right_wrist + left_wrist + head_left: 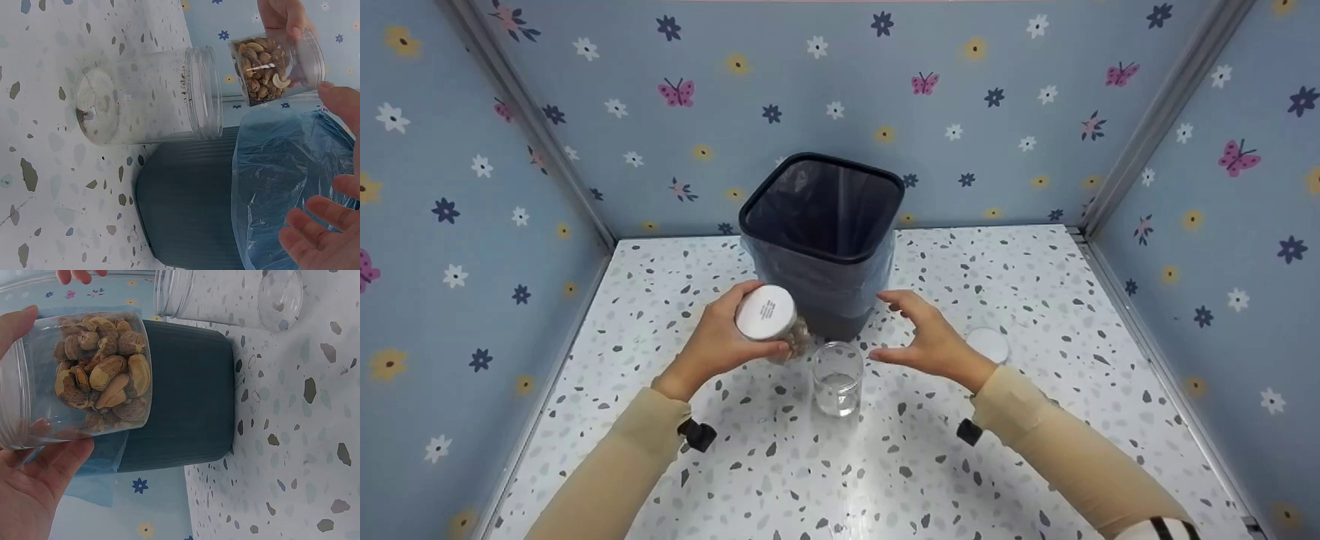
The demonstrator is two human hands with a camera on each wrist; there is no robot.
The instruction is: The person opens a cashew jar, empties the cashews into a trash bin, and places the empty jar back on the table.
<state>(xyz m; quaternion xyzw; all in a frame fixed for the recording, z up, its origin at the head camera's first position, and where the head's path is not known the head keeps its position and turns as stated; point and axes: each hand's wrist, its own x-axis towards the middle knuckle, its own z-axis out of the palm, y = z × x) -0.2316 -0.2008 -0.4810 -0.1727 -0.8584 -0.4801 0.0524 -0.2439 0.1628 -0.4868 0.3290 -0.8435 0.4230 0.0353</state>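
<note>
My left hand grips a clear jar of mixed nuts around its white lid, which carries small printed text. Through the jar's wall, cashews and round brown nuts show in the left wrist view. A second clear jar, without a lid, stands upright on the table between my hands. Dark crumbs cling near its rim and base in the right wrist view. Beside that jar, to its right, my right hand is held with thumb and fingers spread apart, holding nothing.
A dark bin with a blue plastic liner stands just behind the lidless jar. Near my right wrist a loose white lid lies on the speckled table. Flower-patterned panels enclose the back and both sides.
</note>
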